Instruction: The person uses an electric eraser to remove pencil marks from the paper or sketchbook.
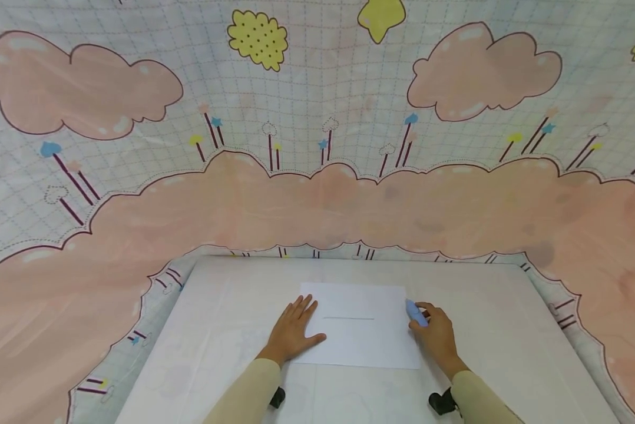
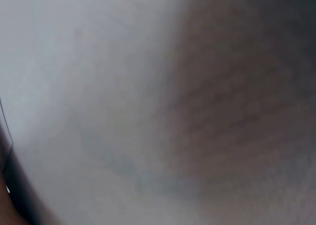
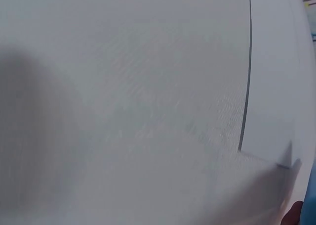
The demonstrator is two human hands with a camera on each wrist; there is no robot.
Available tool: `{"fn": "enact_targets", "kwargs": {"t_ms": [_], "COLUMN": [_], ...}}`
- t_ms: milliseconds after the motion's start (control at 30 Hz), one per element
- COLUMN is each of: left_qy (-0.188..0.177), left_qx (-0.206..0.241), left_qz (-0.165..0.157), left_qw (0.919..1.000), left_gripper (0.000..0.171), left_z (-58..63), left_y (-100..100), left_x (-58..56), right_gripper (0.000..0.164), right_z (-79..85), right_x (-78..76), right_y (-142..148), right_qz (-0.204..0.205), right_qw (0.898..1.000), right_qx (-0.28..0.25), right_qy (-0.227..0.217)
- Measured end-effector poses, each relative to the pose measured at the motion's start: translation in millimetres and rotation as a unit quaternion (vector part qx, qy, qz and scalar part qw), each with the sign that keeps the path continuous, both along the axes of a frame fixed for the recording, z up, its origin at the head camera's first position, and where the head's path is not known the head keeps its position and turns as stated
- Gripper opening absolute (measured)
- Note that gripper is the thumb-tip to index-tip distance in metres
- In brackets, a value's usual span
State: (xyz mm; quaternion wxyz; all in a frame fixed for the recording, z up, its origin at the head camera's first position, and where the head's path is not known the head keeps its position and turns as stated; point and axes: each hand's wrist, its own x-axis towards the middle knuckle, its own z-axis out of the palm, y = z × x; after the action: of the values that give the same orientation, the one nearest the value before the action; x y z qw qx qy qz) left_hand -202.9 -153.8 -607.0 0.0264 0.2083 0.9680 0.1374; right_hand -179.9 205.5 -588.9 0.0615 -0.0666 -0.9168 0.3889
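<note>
A white sheet of paper (image 1: pixel 360 350) lies on the white tabletop, with one thin dark straight line (image 1: pixel 348 318) across its middle. My left hand (image 1: pixel 292 331) rests on the sheet's left edge, fingers straight and thumb out to the side. Beside the right edge, my right hand (image 1: pixel 438 334) grips a small light-blue oblong object (image 1: pixel 416 312) with a tapered end; its kind I cannot tell. That end points away from me, near the upper right part of the sheet. In the right wrist view, the blue object (image 3: pixel 310 200) and a fingertip show at the lower right corner.
The white table (image 1: pixel 232 282) reaches back to a cloth (image 1: pixel 317 206) printed with clouds, stars and a grid, which rises behind and drapes at both sides. Black wrist straps (image 1: pixel 442 403) show by the sleeves. The left wrist view is mostly blurred.
</note>
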Motion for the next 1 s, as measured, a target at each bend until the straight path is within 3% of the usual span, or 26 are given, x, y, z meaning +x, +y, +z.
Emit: {"fn": "enact_targets", "kwargs": {"t_ms": [167, 533, 833, 1000], "left_qy": [-0.003, 0.001, 0.002, 0.002], "left_qx": [-0.007, -0.007, 0.017, 0.010], "left_qz": [0.000, -0.001, -0.006, -0.016], "left_qw": [1.0000, 1.0000, 0.9998, 0.9998], "left_gripper": [0.090, 0.091, 0.092, 0.093], "left_z": [-1.1, -1.2, 3.0, -0.8], "left_y": [-0.7, -7.1, -8.7, -5.9], "left_x": [-0.4, -3.3, -5.1, -2.1], "right_gripper": [0.046, 0.048, 0.048, 0.048], "right_z": [-1.3, -11.0, -17.8, -21.9], "right_x": [-2.2, -9.0, -9.6, -3.3], "right_y": [-13.3, -31.1, -30.4, -28.7], "right_qz": [0.011, 0.028, 0.014, 0.000], "right_qw": [1.000, 0.998, 0.997, 0.997], "right_qx": [-0.008, -0.048, -0.075, -0.073], "right_qy": [-0.017, 0.004, 0.007, 0.000]}}
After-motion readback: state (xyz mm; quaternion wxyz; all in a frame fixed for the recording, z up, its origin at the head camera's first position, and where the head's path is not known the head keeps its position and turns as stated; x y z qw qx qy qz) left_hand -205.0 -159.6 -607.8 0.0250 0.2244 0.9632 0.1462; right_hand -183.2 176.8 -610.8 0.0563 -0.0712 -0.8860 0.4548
